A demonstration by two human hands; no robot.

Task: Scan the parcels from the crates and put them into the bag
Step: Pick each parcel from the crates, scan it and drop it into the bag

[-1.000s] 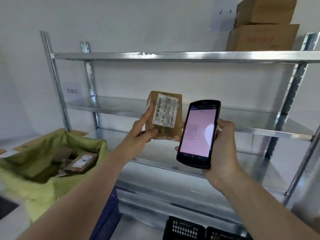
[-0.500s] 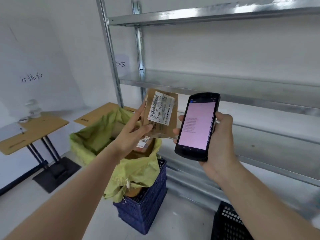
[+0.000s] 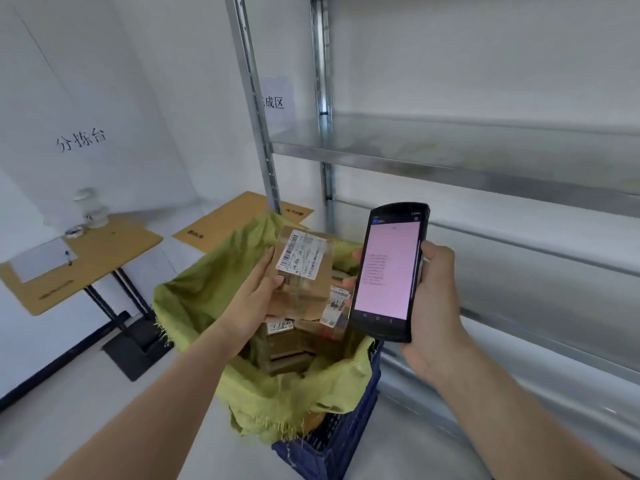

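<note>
In the head view, the left hand [image 3: 254, 299] grips a parcel [image 3: 304, 268] by its left edge, thumb on the front and fingers behind. The parcel is a small brown box with a white barcode label facing the camera. It hangs upright over the open mouth of the bag [image 3: 207, 289]. The bag is yellow-green and lines a dark blue crate [image 3: 343, 434] on the floor. More parcels [image 3: 287, 344] lie inside the bag, some with labels up.

The right hand [image 3: 433, 306] is wrapped round a scanner [image 3: 389, 270], a black handheld with a lit pink screen, held upright just right of the parcel. Its fingertips show at the scanner's left edge.

A metal shelf [image 3: 450, 161] runs along the right side. To the far left stands a wooden worktop [image 3: 104, 251] with a sheet of paper [image 3: 41, 259] and a white object on it. A second worktop [image 3: 239, 216] sits behind the bag. Signs with Chinese characters hang on the wall.
</note>
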